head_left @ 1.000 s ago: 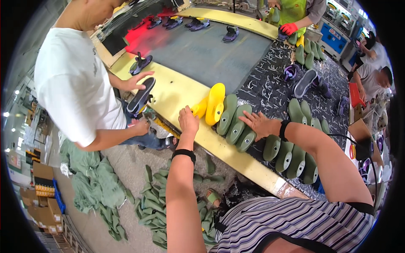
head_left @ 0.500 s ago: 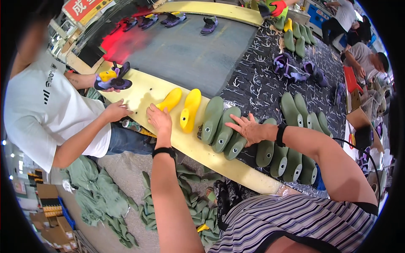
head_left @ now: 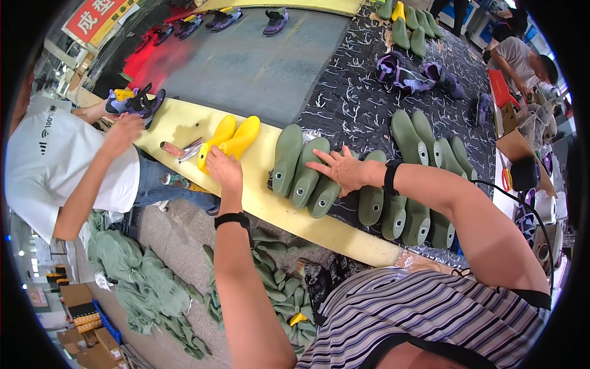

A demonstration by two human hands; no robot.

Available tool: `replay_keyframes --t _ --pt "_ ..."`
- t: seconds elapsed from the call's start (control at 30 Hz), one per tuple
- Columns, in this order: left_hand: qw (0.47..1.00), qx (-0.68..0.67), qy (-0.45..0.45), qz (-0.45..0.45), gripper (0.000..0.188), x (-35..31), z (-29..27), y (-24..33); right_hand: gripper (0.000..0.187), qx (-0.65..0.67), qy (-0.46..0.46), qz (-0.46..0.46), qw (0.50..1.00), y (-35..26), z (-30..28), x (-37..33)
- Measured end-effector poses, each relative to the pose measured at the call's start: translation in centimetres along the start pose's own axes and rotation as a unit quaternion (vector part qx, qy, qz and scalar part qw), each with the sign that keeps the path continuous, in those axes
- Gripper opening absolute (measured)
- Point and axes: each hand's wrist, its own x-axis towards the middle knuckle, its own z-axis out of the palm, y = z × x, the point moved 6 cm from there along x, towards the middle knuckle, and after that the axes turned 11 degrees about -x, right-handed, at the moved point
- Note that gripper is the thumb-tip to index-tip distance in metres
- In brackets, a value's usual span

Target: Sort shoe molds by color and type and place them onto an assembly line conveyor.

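My left hand [head_left: 224, 167] is closed over the heel ends of two yellow shoe lasts [head_left: 241, 136], which lie side by side on the pale yellow board. Its fingertips are partly hidden between them. My right hand [head_left: 345, 172] holds nothing; its fingers are spread over a row of green shoe lasts [head_left: 289, 160] and touch the tops of the nearer ones. More green shoe lasts [head_left: 370, 203] stand right of and below my right wrist. Left of the yellow lasts lies a metal tool with a reddish-brown end [head_left: 173, 149].
At the left a co-worker in a white shirt [head_left: 92, 166] handles a purple-black shoe [head_left: 146, 103]. Purple shoes [head_left: 399, 72] and green lasts lie on the black patterned surface. A grey belt [head_left: 246, 67] runs behind the board [head_left: 344, 237]. Green lasts [head_left: 279, 277] are heaped on the floor.
The yellow lasts now lie close together and turned alike, with my left hand at their heels. A metal tool now lies beside them. The co-worker's near hand has risen to the shoe.
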Motion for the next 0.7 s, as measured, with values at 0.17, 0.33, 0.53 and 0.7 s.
replay_keyframes --t 0.17,0.33,0.53,0.7 --pt "0.9 -0.397 -0.074 0.164 0.055 -8.3 -1.2 9.9 0.116 0.01 -0.005 0.03 0.999 1.5 0.7 -0.8" --pt "0.95 -0.239 -0.077 0.187 0.048 -14.6 -1.1 12.1 0.118 -0.006 0.025 0.012 1.0 0.9 0.0 0.0" --pt "0.944 -0.253 -0.063 0.203 0.042 -11.4 -0.9 8.1 0.123 0.008 0.082 0.011 0.997 -0.4 -1.7 3.4" --pt "0.979 -0.164 0.007 0.119 0.045 -9.5 -3.5 2.2 0.118 0.011 0.112 0.004 0.994 -3.0 -4.2 9.0"
